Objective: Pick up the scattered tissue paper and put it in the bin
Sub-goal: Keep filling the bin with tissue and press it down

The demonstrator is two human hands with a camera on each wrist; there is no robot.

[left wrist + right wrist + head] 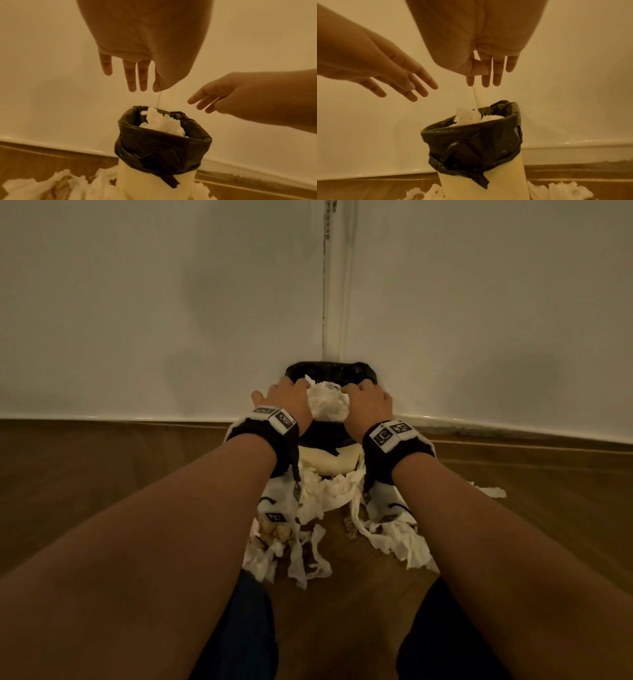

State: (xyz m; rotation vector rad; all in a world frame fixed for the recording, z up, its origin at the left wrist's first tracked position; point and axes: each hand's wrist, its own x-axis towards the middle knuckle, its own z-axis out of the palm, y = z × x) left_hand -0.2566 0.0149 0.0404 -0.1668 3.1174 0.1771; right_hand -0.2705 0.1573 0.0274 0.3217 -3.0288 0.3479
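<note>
Tissue paper (162, 125) sits heaped in the mouth of the bin (155, 180), its crumpled peak standing above the black liner (161, 147). Both hands hover over it with nothing in them: in the wrist views the left hand (145, 44) and the right hand (481, 40) have fingers straight and spread, palms down and well clear of the wad. That reads as a load just let go; from the head view the hands look as if they flank the wad, but the wrist views show air between.

The bin stands upright at 12 o'clock from the person, against the wall (137, 302), where both arms reach it evenly. Its long axis is vertical, mouth up, so paper drops straight in. The wad has no clear long axis; its highest tuft points up and slightly toward the wall.

More scattered tissue (308, 529) lies on the wooden floor (102, 474) round the bin's foot, from about 4 to 8 o'clock of it. Much of the task remains, and the bin looks nearly full, so pressing down may be needed.
</note>
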